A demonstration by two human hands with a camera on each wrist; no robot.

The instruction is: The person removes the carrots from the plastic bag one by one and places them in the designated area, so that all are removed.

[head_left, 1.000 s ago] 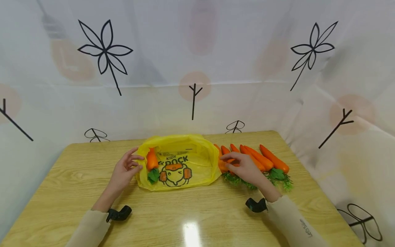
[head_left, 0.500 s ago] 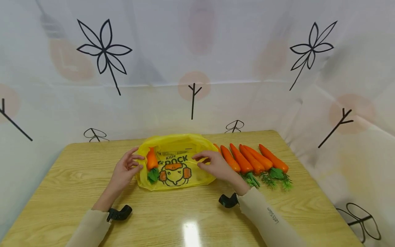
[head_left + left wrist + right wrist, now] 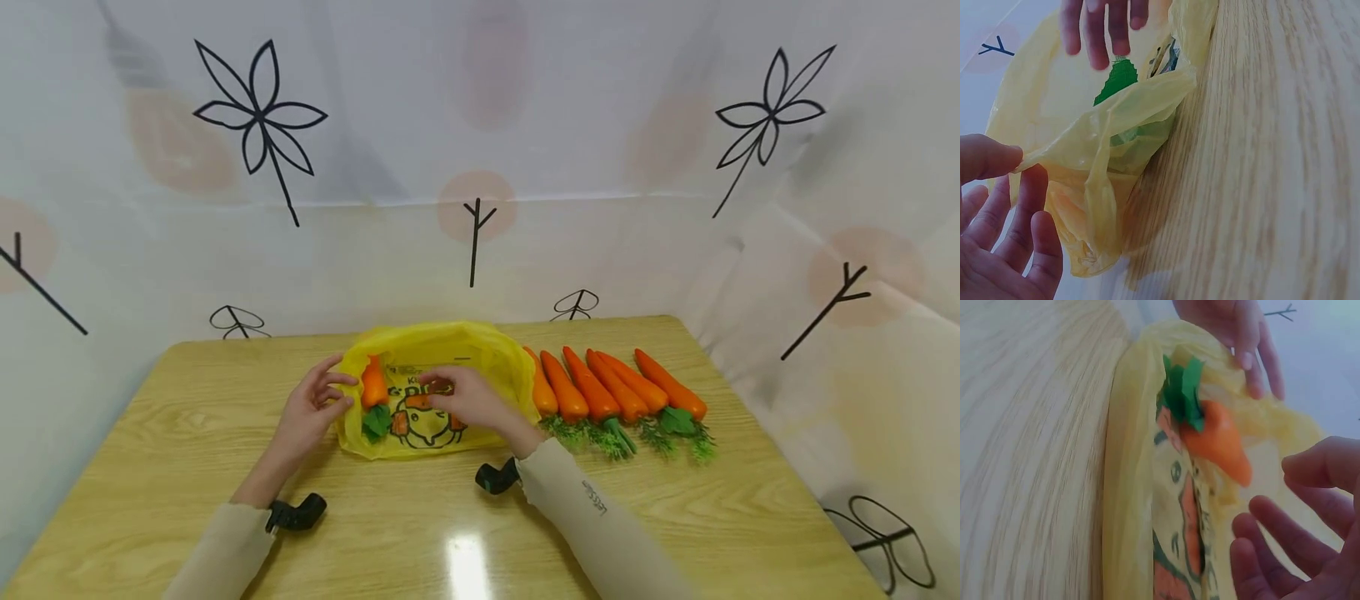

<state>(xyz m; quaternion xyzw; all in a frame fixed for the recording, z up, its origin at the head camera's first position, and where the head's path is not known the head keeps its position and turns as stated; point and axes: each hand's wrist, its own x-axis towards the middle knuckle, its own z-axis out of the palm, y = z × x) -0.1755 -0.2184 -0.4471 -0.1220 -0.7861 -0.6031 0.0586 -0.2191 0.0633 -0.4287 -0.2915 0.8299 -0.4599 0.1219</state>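
A yellow plastic bag (image 3: 517,367) lies with its mouth spread wide, a cartoon print showing inside. At the bag's left end lies one orange carrot (image 3: 375,387) with green leaves. My left hand (image 3: 307,408) pinches the bag's left rim between thumb and forefinger, as the left wrist view shows. Over the middle of the bag is my right hand (image 3: 476,402), its fingers loosely bent and apart, holding nothing. In the right wrist view the carrot (image 3: 1219,444) is just beyond the right fingertips, and a gap separates them.
Right of the bag, several carrots (image 3: 592,392) lie side by side with their green tops toward me. The nearest one touches or almost touches the bag. All rests on a wooden table (image 3: 390,533), with a patterned cloth (image 3: 615,208) hanging behind.
My right hand has moved left, from above the row of carrots to over the bag's middle. The left hand has stayed at the bag's left rim.
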